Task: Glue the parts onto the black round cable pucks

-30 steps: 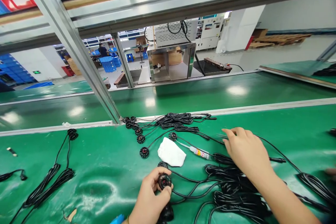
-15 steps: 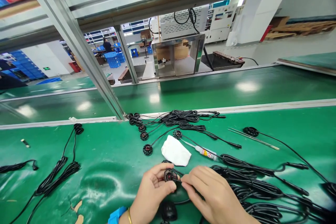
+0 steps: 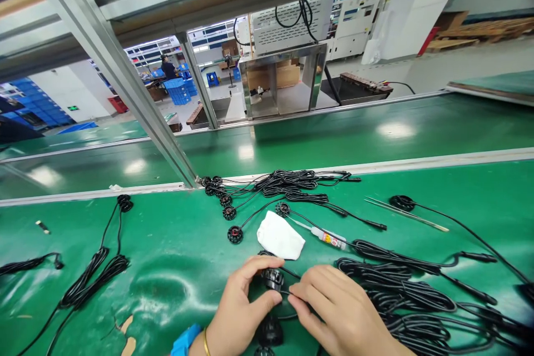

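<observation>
My left hand [image 3: 246,297] pinches a round black ribbed cable head [image 3: 272,278] between thumb and forefinger, now seen edge-on. Beside it, my right hand [image 3: 329,303] has its thumb and fingertips closed on the thin black cable [image 3: 285,292] close to where it meets that head. Below my left hand lies a black rounded part [image 3: 271,332], partly covered by the hand. A folded white cloth [image 3: 280,236] rests just beyond my hands. To its right is a small glue bottle [image 3: 329,238] with a long thin nozzle, crossed by a cable.
Bundled black cables [image 3: 400,286] crowd the right side. More coiled cables [image 3: 287,181] with round heads lie at the back, and others [image 3: 89,272] at left. Tweezers [image 3: 406,214] lie back right. A metal post [image 3: 137,100] rises at the bench's far edge, before a green conveyor [image 3: 317,144].
The round head in my left hand has turned from showing its face to showing its side. My right hand keeps its pinch on the cable. The view has shifted slightly.
</observation>
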Tool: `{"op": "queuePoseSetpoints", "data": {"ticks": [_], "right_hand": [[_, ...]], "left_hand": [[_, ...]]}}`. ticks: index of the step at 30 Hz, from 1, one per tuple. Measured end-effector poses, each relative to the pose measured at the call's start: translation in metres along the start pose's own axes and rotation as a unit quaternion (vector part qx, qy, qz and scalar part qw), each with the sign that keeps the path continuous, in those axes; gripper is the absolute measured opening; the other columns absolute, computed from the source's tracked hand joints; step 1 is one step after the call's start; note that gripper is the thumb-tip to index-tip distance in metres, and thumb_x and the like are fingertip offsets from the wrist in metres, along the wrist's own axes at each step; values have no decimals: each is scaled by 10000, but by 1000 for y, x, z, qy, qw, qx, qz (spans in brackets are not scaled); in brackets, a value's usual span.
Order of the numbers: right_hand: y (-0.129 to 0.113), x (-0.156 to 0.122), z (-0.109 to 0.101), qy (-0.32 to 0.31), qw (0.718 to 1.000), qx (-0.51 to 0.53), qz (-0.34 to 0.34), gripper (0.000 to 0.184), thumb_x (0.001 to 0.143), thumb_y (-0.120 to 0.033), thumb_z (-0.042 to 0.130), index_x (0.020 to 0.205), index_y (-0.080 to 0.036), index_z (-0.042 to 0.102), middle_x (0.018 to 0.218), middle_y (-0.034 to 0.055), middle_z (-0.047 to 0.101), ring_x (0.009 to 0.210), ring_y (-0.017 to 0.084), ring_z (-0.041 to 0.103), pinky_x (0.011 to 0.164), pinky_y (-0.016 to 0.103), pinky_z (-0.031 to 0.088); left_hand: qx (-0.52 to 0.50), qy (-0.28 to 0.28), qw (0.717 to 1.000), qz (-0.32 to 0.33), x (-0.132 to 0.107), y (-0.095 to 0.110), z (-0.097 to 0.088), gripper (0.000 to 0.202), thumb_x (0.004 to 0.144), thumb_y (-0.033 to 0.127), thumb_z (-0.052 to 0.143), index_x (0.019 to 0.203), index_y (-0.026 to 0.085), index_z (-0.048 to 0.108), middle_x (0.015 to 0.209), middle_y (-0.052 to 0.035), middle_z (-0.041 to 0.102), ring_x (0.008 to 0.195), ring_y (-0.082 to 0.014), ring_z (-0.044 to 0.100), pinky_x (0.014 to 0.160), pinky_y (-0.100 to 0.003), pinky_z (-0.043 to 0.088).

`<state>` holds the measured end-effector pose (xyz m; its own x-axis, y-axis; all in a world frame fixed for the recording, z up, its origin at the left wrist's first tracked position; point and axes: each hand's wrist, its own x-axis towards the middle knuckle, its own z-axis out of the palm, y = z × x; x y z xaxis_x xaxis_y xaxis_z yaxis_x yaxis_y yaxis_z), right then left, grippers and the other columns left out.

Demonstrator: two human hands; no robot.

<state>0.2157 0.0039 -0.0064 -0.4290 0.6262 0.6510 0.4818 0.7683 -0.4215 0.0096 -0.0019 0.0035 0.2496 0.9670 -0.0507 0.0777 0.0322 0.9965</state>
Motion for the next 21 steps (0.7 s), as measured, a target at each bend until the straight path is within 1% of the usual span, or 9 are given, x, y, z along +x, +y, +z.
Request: {"op": "queuePoseSetpoints", "data": {"ticks": [3, 6, 9, 12, 15, 17, 21], "right_hand": [[-2, -1, -1, -10, 1000, -11, -21, 102, 966, -118, 536, 910, -157, 612, 772, 31, 559, 705, 163, 473, 657, 308, 315], [-5, 1, -2, -12, 999, -21, -33, 114, 967, -112, 530, 899, -151, 612, 758, 30, 552, 691, 158, 466, 642, 307, 317], [-7, 5, -4, -10, 998, -31, -45, 126, 963, -101, 525, 898, -145, 623, 753, 34, 548, 692, 160, 464, 643, 309, 333], [-8, 7, -6, 0, 997, -45, -55, 118, 952, -91, 533, 904, -136, 632, 744, 37, 545, 695, 163, 468, 647, 313, 354], [-8, 7, -6, 5, 997, -51, -58, 108, 943, -89, 545, 903, -135, 634, 738, 35, 546, 691, 160, 479, 650, 311, 375], [-9, 6, -5, 8, 997, -50, -63, 113, 944, -94, 545, 891, -138, 635, 735, 33, 546, 684, 157, 486, 643, 306, 383], [-11, 6, -6, 10, 997, -49, -63, 125, 945, -104, 541, 874, -149, 633, 724, 25, 545, 669, 155, 503, 633, 302, 394]], "left_hand": [[46, 9, 998, 49, 1, -2, 0, 274, 815, 82, 691, 1050, 222, 687, 1187, -56, 674, 1171, -230, 594, 1063, -372, 420], [44, 9, 998, 54, 1, -5, 1, 254, 811, 45, 669, 1000, 214, 653, 1149, -47, 670, 1122, -209, 607, 1015, -344, 446], [29, 5, 998, 58, 1, -7, 2, 237, 824, 38, 658, 983, 211, 623, 1151, -44, 666, 1118, -197, 607, 1003, -328, 453], [63, 2, 993, 95, 1, -8, 1, 237, 845, 60, 673, 1010, 225, 635, 1150, -40, 675, 1113, -195, 612, 1002, -333, 464], [132, -11, 977, 168, 1, -6, -1, 296, 858, 102, 704, 1104, 263, 671, 1127, -35, 692, 1113, -203, 610, 1005, -350, 472], [160, -18, 966, 204, 2, -4, -1, 314, 877, 123, 697, 1149, 278, 671, 1107, -37, 699, 1112, -205, 605, 995, -351, 479], [173, -20, 958, 228, 1, -2, 0, 276, 905, 125, 660, 1144, 263, 664, 1086, -50, 698, 1096, -215, 599, 971, -356, 492]]}}
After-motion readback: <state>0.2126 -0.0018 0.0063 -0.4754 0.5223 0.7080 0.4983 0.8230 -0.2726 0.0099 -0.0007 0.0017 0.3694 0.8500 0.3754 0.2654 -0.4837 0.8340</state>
